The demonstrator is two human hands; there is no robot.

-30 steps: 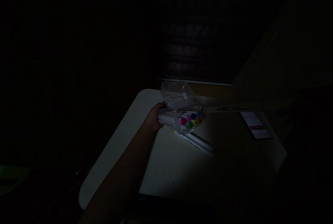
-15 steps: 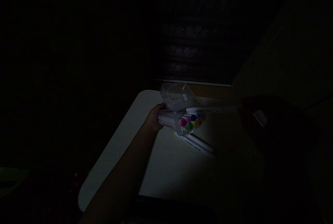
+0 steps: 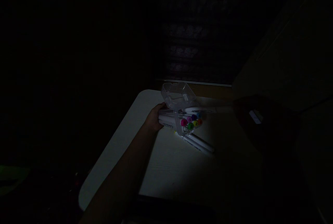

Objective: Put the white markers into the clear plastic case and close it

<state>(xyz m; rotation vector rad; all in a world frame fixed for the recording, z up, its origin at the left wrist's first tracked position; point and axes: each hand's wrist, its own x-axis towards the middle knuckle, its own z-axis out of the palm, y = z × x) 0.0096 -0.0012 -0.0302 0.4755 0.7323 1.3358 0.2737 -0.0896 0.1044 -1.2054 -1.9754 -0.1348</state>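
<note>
The room is very dark. My left hand grips the back end of a clear plastic marker case that lies on its side on a white table. Its lid is flipped up. Several coloured marker caps show at the open end. My right hand is a dark shape at the right and holds a white marker whose tip is at the mouth of the case. Two white markers lie on the table just in front of the case.
A phone with a lit screen lies behind my right hand, mostly hidden by it. A dark object sits at the table's near edge. A wall and a dark blind stand behind the table.
My right hand has come in from the right with a white marker and moved its tip left to the open case, covering the phone. My left hand and the case stay put.
</note>
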